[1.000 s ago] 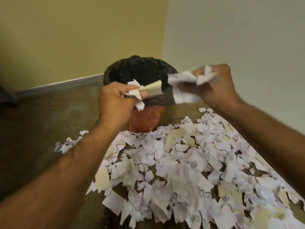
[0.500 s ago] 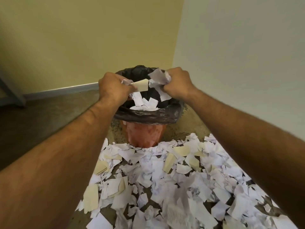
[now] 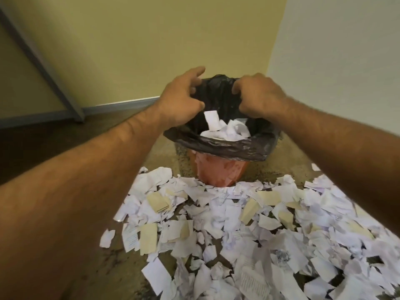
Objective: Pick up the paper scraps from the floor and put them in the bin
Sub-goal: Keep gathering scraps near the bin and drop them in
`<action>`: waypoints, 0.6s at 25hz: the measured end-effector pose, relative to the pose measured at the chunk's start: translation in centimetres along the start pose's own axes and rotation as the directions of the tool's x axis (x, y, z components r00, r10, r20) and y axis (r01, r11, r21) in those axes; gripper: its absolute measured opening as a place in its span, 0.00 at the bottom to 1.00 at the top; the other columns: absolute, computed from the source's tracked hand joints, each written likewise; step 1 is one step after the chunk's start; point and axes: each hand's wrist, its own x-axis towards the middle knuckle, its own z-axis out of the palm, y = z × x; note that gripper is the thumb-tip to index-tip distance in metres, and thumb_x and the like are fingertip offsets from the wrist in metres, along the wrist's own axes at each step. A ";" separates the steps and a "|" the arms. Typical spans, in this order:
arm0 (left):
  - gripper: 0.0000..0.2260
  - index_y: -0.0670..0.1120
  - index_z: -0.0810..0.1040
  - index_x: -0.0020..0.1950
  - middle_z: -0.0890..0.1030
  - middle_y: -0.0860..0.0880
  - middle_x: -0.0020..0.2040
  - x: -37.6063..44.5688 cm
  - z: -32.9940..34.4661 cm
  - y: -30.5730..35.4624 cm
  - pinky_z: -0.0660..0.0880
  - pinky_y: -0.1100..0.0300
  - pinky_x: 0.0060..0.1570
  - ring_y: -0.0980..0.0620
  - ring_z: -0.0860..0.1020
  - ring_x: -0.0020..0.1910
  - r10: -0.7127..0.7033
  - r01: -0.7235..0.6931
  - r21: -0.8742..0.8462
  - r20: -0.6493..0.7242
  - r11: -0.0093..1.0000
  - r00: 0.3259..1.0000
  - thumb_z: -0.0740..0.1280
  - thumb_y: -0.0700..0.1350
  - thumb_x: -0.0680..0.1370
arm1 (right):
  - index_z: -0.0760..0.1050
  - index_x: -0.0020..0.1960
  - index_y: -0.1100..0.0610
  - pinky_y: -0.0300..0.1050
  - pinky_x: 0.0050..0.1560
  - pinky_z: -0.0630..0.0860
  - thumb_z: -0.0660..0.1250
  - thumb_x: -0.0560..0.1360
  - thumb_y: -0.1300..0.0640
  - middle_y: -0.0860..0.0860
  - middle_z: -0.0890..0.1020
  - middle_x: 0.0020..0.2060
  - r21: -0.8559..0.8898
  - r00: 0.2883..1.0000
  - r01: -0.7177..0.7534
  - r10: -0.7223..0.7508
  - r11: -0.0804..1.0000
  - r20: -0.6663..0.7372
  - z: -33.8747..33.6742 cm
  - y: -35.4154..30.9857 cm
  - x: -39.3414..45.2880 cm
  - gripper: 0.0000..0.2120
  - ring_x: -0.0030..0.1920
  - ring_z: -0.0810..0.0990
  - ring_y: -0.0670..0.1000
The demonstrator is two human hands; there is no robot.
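From the head view, both the left hand (image 3: 179,100) and the right hand (image 3: 257,96) hover over the bin (image 3: 216,169), fingers loosely curled and holding nothing, with paper scraps (image 3: 227,230) heaped on the floor (image 3: 164,161) before it and more inside.

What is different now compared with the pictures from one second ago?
Both the left hand and the right hand moved over the bin and let go of their paper scraps, which now lie inside. The pile on the floor remains.
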 end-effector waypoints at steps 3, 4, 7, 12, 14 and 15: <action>0.24 0.48 0.73 0.70 0.79 0.48 0.61 -1.6 -6.4 -1.2 0.79 0.57 0.52 0.51 0.80 0.56 -0.018 0.023 0.042 -0.109 0.999 0.994 0.72 0.38 0.75 | 0.82 0.49 0.54 0.51 0.47 0.80 0.70 0.69 0.62 0.57 0.83 0.47 0.121 0.980 0.057 -0.033 0.991 -0.194 -1.7 -2.0 1.2 0.10 0.46 0.81 0.61; 0.21 0.47 0.76 0.67 0.81 0.47 0.58 -2.3 -8.7 -2.1 0.80 0.55 0.51 0.51 0.81 0.52 -0.062 0.071 0.068 -0.125 0.995 0.990 0.72 0.38 0.75 | 0.82 0.46 0.53 0.50 0.47 0.80 0.70 0.69 0.60 0.56 0.83 0.46 0.175 0.970 0.102 -0.059 0.979 -0.235 -2.0 -3.1 1.5 0.07 0.45 0.81 0.60; 0.17 0.48 0.78 0.62 0.83 0.46 0.52 -5.6 -15.0 -6.5 0.80 0.52 0.46 0.49 0.81 0.46 -0.220 0.243 0.172 -0.143 0.955 0.965 0.73 0.41 0.74 | 0.82 0.46 0.52 0.47 0.48 0.78 0.68 0.70 0.56 0.51 0.84 0.44 0.283 0.923 0.298 -0.199 0.912 -0.328 -2.1 -7.8 1.3 0.06 0.46 0.81 0.56; 0.22 0.54 0.74 0.65 0.79 0.51 0.56 -13.1 -20.5 -15.4 0.77 0.54 0.47 0.50 0.78 0.54 -0.605 0.578 0.357 -0.044 0.734 0.795 0.75 0.45 0.73 | 0.82 0.45 0.52 0.47 0.48 0.78 0.68 0.72 0.58 0.50 0.84 0.43 0.414 0.878 0.477 -0.397 0.776 -0.267 0.6 -20.1 0.0 0.05 0.45 0.81 0.52; 0.29 0.52 0.70 0.70 0.77 0.48 0.63 -16.4 -20.1 -20.5 0.75 0.53 0.55 0.48 0.76 0.60 -0.701 0.639 0.440 -0.027 0.632 0.712 0.76 0.46 0.71 | 0.81 0.48 0.51 0.45 0.52 0.78 0.70 0.73 0.59 0.50 0.84 0.46 0.502 0.883 0.428 -0.467 0.751 -0.054 4.1 -24.9 -1.2 0.06 0.47 0.81 0.50; 0.34 0.51 0.67 0.73 0.74 0.46 0.67 -18.2 -19.2 -23.1 0.74 0.51 0.59 0.46 0.74 0.64 -0.741 0.675 0.441 -0.033 0.591 0.671 0.77 0.46 0.70 | 0.81 0.52 0.52 0.45 0.53 0.78 0.71 0.73 0.59 0.51 0.83 0.48 0.498 0.851 0.423 -0.521 0.757 0.070 6.4 -26.9 -2.0 0.08 0.49 0.81 0.50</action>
